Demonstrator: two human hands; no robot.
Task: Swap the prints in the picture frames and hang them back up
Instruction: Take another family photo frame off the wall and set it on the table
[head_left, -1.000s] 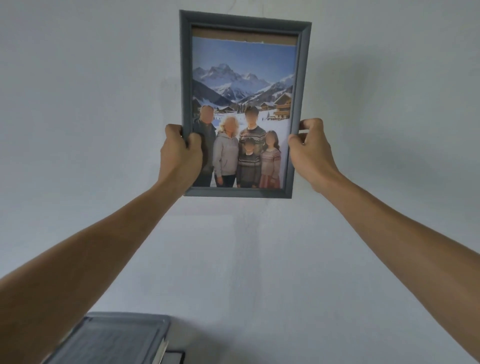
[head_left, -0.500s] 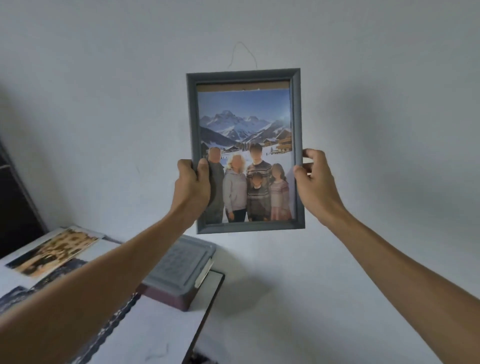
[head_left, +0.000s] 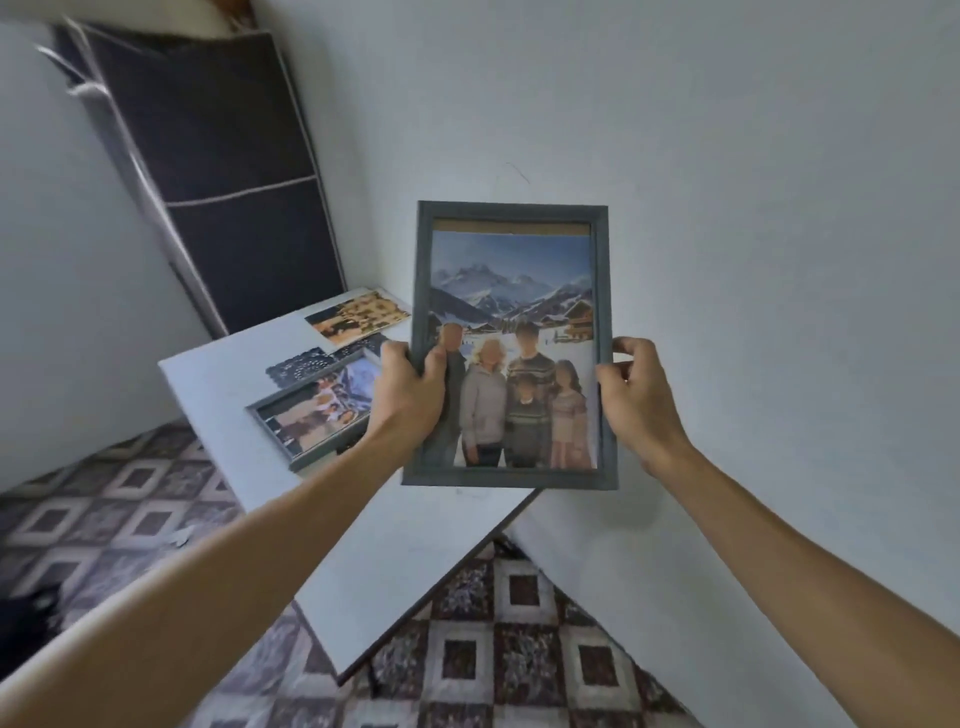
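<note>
I hold a grey picture frame (head_left: 511, 213) upright in front of the white wall, its print showing several people before snowy mountains. My left hand (head_left: 408, 400) grips its left edge, thumb on the glass. My right hand (head_left: 639, 402) grips the right edge. A thin hanging string (head_left: 511, 171) shows above the frame's top. A second grey frame (head_left: 306, 410) with a print lies flat on the white table (head_left: 218, 374) to the left, partly hidden by my left hand. A loose print (head_left: 356, 314) lies farther back on the table.
A dark lacy mat (head_left: 298, 369) lies under the second frame. A tall dark fabric cabinet (head_left: 223, 171) stands behind the table at the left. Patterned tile floor (head_left: 524, 644) shows below the table's corner.
The frame has come down and away from the wall in both hands. The view has dropped, so the table, second frame, cabinet and floor now show.
</note>
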